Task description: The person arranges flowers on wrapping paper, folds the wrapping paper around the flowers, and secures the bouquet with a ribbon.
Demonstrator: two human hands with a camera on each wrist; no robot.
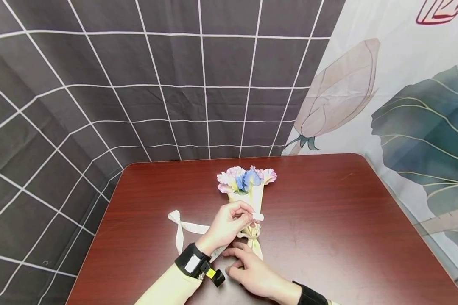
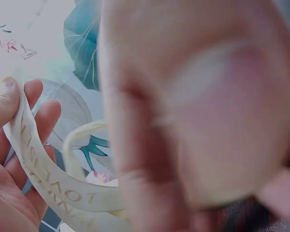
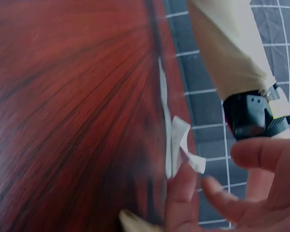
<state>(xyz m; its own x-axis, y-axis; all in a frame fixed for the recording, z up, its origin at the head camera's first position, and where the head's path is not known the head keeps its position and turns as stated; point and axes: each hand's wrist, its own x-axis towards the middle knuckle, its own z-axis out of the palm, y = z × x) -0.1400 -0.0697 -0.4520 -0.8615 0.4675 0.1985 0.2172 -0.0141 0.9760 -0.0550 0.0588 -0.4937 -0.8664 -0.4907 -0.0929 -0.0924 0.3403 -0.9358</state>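
- Lowest in the head view, right of centre, the right hand [image 1: 252, 271] lies flat on the table [image 1: 347, 220] with its fingers relaxed and spread, the fingertips pressing down near the bottom end of the bouquet [image 1: 248, 190]; it grips nothing.
- Just above it, the left hand [image 1: 227, 226] has its fingers curled, pinching the cream ribbon [image 1: 183, 228] at the narrow neck of the wrap. The left wrist view shows the ribbon [image 2: 43, 179], printed with gold letters, running across those fingers [image 2: 19, 101].
- The ribbon's free end trails to the left of the hands, looped and lying slack on the wood; the right wrist view catches a curled tip of it [image 3: 183, 145] at the table's edge.
- The bouquet sits mid-table, just above both hands: a pale paper cone, with pink, blue and yellow blooms fanned at its upper end.
- Judged by look, it is light and soft. The cone would crumple and the petals crush under a squeeze, and the smooth ribbon may slip, so the tied neck looks the safest hold.
- Farthest off, a dark grid-patterned cloth [image 1: 99, 84] hangs behind.
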